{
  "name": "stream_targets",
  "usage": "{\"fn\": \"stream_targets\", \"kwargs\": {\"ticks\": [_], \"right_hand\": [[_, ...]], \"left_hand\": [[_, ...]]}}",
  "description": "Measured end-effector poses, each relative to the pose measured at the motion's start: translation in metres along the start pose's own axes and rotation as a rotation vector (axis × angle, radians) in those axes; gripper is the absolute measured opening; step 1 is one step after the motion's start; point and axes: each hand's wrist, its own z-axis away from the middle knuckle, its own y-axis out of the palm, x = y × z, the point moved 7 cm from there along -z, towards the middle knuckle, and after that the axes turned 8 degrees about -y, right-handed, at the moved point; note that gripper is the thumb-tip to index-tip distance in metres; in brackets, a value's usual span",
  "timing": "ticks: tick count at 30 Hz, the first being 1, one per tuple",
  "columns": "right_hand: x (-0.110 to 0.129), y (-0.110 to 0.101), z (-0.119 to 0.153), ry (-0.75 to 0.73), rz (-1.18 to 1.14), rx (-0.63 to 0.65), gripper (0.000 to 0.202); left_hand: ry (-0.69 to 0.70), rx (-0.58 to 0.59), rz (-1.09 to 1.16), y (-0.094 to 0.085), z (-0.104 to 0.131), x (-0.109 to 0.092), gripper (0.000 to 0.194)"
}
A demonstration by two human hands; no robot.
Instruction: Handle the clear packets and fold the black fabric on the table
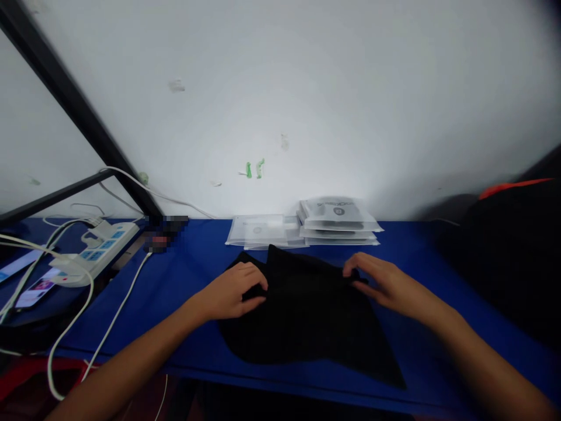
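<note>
A piece of black cloth lies spread and partly folded on the blue table, its lower right corner drawn out to a point near the front edge. My left hand rests on the cloth's left side, fingers bent and thumb set apart from them, with black fabric showing in the gap. At the upper right edge of the cloth, my right hand pinches a bunched bit of fabric between thumb and fingers. What kind of article the cloth is cannot be made out.
Behind the cloth, against the wall, stand a stack of frosted plastic packets and flatter packets. On the left are a white power strip, loose cables and phones. A large dark item with an orange edge fills the right side.
</note>
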Motion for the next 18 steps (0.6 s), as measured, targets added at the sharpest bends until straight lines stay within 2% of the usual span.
{"fn": "stream_targets", "kwargs": {"ticks": [2,4,6,8,10,12,15,18], "right_hand": [[0.006,0.002,0.001,0.000,0.000,0.060,0.024],[0.013,0.005,0.000,-0.037,0.007,0.126,0.022],[0.019,0.008,-0.002,-0.072,0.011,0.183,0.015],[0.023,0.011,-0.004,-0.073,0.002,0.217,0.012],[0.023,0.014,-0.003,-0.048,-0.027,0.254,0.013],[0.023,0.019,-0.003,-0.030,-0.059,0.292,0.016],[0.026,0.021,-0.004,-0.054,-0.062,0.277,0.020],[0.031,0.019,-0.008,-0.127,-0.009,0.212,0.021]], "left_hand": [[0.006,0.064,0.033,0.004,0.007,-0.002,0.017],[-0.011,0.039,0.063,0.001,0.011,0.006,0.017],[-0.097,-0.091,0.028,-0.007,0.012,0.026,0.021],[-0.255,-0.235,-0.076,-0.013,0.013,0.054,0.030],[-0.395,-0.274,-0.161,-0.013,0.015,0.078,0.041],[-0.424,-0.248,-0.175,-0.009,0.013,0.089,0.035],[-0.315,-0.275,-0.147,-0.011,0.012,0.081,0.017],[-0.200,-0.357,-0.070,-0.021,0.015,0.061,0.014]]}}
